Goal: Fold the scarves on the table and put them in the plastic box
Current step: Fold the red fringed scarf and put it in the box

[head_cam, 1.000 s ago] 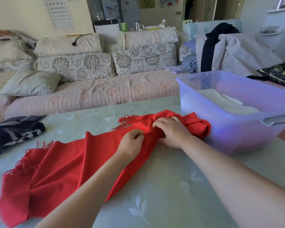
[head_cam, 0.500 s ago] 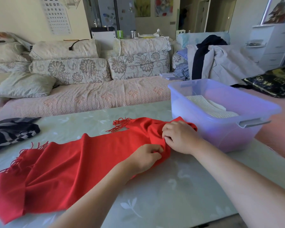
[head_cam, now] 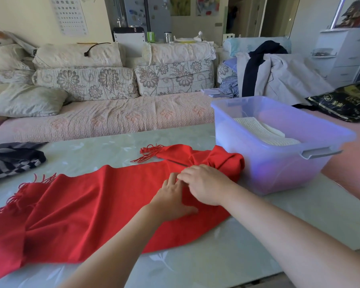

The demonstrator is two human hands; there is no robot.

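Note:
A red fringed scarf lies spread across the pale green table, its right end bunched against the plastic box. My left hand lies flat on the scarf with its fingers straight. My right hand rests palm down on the cloth just right of it, its fingers over my left fingertips. The translucent plastic box stands at the table's right, with a folded white knit scarf inside. A black-and-white scarf lies crumpled at the table's left edge.
A sofa with floral cushions runs behind the table. Clothes are piled on a chair at the back right, and a black bag lies to the right of the box. The table's near edge shows at lower right.
Both hands have let go of the bunched fabric and now lie on the scarf. The scarf's middle has been spread wider toward the near edge.

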